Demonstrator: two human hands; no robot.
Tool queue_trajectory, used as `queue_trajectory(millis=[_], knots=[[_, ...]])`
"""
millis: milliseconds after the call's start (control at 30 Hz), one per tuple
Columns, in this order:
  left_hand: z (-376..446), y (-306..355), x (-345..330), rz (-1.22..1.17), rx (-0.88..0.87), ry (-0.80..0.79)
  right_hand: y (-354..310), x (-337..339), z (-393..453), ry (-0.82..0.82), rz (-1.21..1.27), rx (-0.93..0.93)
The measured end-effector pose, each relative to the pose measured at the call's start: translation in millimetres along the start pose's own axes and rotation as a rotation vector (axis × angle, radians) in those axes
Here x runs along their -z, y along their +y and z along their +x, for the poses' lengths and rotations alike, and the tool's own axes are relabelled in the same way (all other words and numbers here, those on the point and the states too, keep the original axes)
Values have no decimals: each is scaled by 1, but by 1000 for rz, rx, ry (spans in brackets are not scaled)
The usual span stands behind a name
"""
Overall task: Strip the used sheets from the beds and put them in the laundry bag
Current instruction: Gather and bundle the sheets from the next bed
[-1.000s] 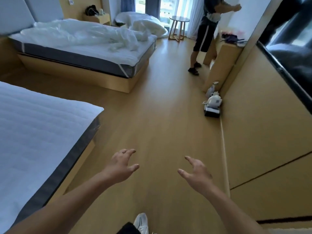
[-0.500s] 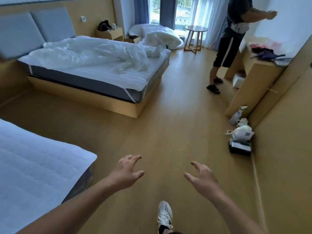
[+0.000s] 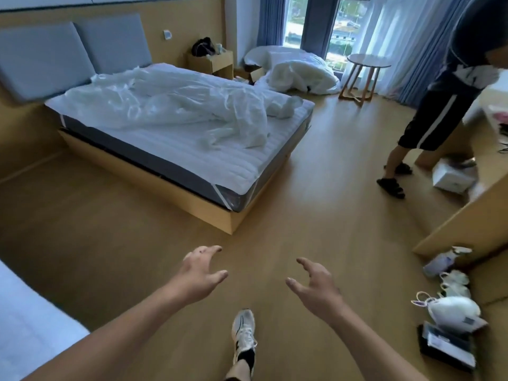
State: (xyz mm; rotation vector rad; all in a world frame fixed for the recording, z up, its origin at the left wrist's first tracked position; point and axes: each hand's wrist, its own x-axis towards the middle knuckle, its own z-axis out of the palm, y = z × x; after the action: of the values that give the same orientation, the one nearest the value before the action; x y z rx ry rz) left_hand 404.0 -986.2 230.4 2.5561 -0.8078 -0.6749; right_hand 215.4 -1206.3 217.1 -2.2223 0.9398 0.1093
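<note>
While both arms are stretched forward over the wooden floor [image 3: 316, 204], the left hand [image 3: 199, 273] and the right hand [image 3: 316, 287] are held with a wide grip, fingers spread and nothing in them. The crumpled white sheet [image 3: 176, 105] is seen lying across the far bed [image 3: 192, 160], and a heap of white bedding [image 3: 297, 70] is piled on the floor by the window, beside a round side table [image 3: 365, 70]. A standing person [image 3: 439, 100] is placed at the right by the wooden surface [image 3: 467, 215], with a spray bottle [image 3: 442, 261] and white bags [image 3: 453, 306] near the wall.
</note>
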Motion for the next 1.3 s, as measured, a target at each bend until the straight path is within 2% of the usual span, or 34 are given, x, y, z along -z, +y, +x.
queue_trajectory(millis=[267, 400, 533, 767, 1000, 1300], knots=[[243, 59, 66, -12, -36, -65, -29, 86, 208, 20, -62, -135], [339, 88, 101, -48, -33, -66, -44, 125, 302, 40, -43, -154], [442, 91, 113, -44, -2, -93, -53, 143, 417, -11, -49, -133], [610, 91, 143, -111, 230, -20, -99, 182, 649, -142, -133, -8], [742, 98, 186, -248, 388, 53, -165, 219, 827, -260, -273, 81], [953, 65, 159, -438, 576, -61, -188, 192, 999, -449, -424, 9]])
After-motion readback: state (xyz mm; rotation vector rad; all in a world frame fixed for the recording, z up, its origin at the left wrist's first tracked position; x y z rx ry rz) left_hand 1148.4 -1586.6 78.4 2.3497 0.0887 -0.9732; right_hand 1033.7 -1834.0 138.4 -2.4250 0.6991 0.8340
